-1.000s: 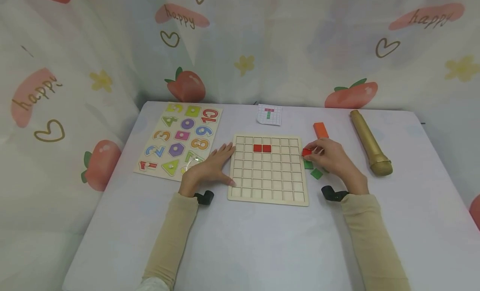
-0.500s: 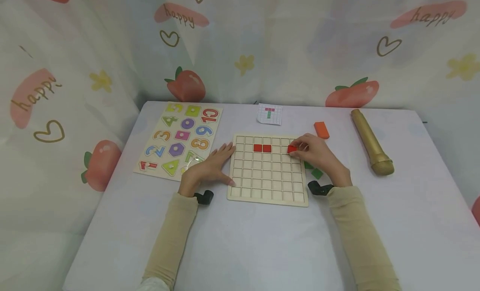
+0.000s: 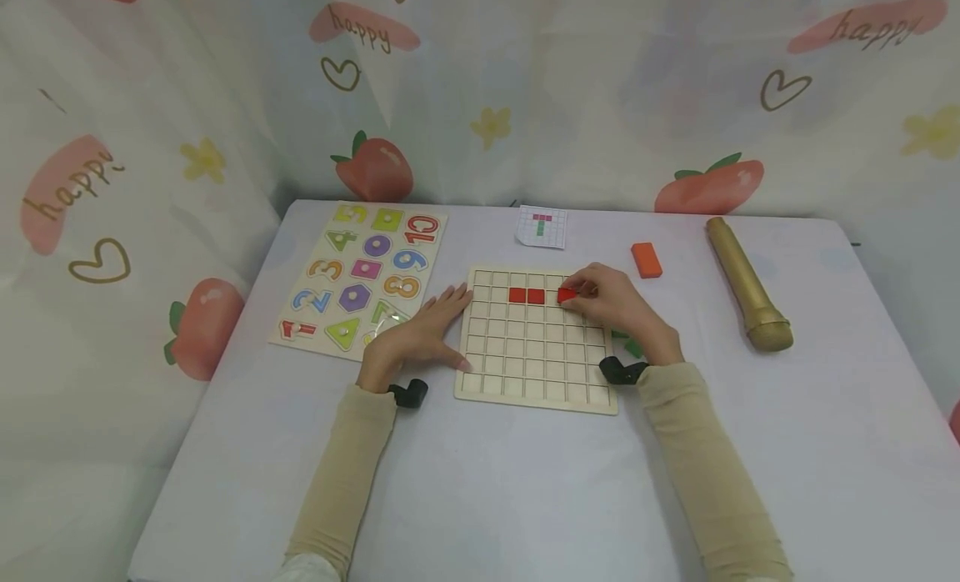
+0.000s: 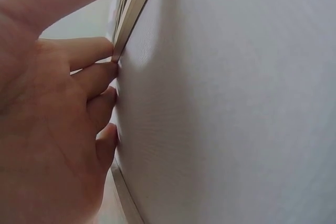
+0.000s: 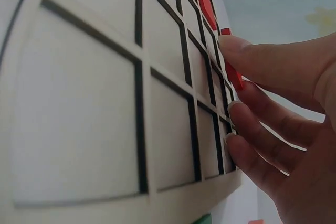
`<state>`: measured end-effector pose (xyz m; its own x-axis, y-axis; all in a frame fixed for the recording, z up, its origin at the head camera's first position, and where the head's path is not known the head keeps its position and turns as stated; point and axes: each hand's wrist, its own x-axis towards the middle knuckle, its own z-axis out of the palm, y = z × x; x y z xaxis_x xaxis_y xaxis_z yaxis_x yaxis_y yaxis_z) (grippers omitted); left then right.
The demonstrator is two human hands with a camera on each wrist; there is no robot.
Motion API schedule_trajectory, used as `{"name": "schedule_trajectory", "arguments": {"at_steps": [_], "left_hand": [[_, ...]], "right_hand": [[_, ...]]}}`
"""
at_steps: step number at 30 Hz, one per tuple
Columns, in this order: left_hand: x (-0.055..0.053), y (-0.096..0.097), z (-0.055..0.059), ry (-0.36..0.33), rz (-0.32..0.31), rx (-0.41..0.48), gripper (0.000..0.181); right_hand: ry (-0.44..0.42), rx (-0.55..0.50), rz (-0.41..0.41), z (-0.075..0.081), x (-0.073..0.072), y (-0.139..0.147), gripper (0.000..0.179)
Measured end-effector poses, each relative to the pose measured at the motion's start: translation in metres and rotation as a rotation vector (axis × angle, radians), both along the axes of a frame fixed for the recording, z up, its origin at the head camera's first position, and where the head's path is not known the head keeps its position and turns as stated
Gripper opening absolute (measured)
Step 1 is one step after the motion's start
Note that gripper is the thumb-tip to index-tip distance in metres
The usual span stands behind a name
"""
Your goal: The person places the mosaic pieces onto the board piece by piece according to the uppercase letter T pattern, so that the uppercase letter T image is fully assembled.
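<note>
A wooden grid board (image 3: 535, 389) lies in the middle of the table, with two red square tiles (image 3: 527, 296) side by side in its second row. My right hand (image 3: 611, 303) pinches a third red tile (image 3: 566, 295) between thumb and index finger, over the same row and a little right of the pair. In the right wrist view that tile (image 5: 232, 69) tilts close to the grid's slots. My left hand (image 3: 422, 333) rests with spread, straight fingers along the board's left edge, thumb at the lower left; its fingertips (image 4: 107, 94) touch down beside the rim.
A number puzzle board (image 3: 300, 342) lies at the left. A card with a small coloured grid (image 3: 542, 227) sits behind the board. To the right are an orange block (image 3: 646, 260), green tiles (image 3: 633, 348) partly behind my wrist, and a gold tapered rod (image 3: 746, 282).
My right hand has carried the red tile leftward from beside the board's right edge to over the second row. The left hand stays in place.
</note>
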<state>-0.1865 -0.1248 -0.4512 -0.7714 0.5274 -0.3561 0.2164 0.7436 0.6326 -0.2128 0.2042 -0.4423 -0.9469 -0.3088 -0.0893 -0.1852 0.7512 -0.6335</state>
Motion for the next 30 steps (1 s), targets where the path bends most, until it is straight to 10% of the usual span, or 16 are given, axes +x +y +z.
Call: {"name": "schedule_trajectory", "arguments": {"at_steps": [30], "left_hand": [[-0.002,-0.001,-0.002,0.022,-0.022,-0.003,0.12]], "right_hand": [[0.0,0.043,0.045,-0.004,-0.007,-0.017,0.031]]}}
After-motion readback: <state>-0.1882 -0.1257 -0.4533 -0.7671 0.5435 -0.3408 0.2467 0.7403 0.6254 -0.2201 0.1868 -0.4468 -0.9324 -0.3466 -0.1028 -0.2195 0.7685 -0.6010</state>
